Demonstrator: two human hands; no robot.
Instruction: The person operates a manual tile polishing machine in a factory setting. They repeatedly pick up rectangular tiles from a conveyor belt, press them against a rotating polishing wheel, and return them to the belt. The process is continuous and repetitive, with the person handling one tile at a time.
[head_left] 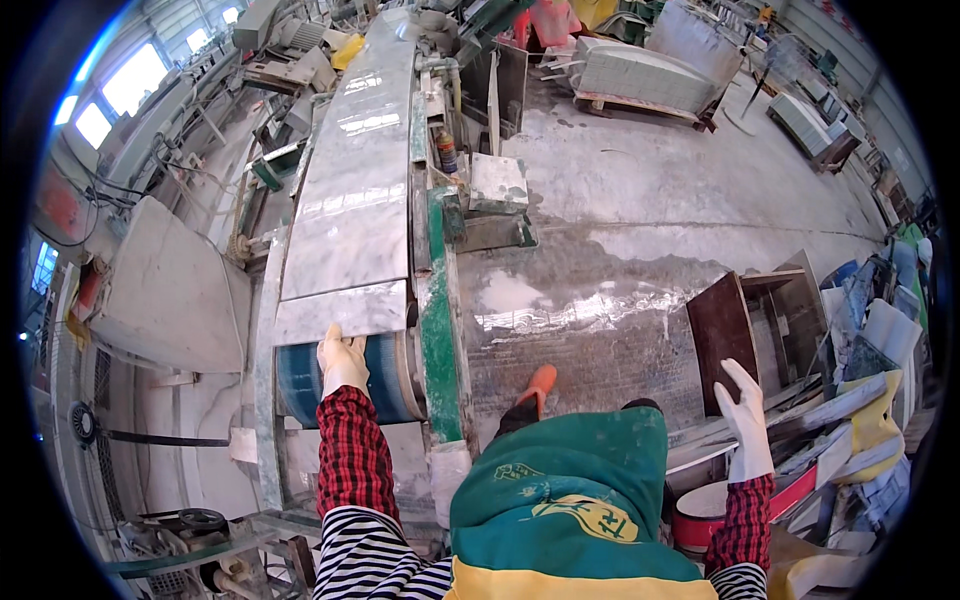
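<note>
My left hand (344, 362) reaches over the end of a roller conveyor. Its fingers are bent at the near edge of a short grey-white stone slab (365, 309), with fingertips on its top; the underside of the grip is hidden. Beneath that edge curves the blue belt (393, 381). A longer polished stone slab (350, 225) lies just beyond on the same line. Out to the right, my right hand (744, 412) hangs in the air with fingers spread, holding nothing. It is nearest a dark brown open box (716, 337).
A green rail (437, 310) runs along the conveyor's right side. A spray can (447, 153) stands by the line. At right are a red-sided round tub (700, 513) and a heap of scraps (880, 350). Stacked slabs (645, 82) rest on a pallet farther off.
</note>
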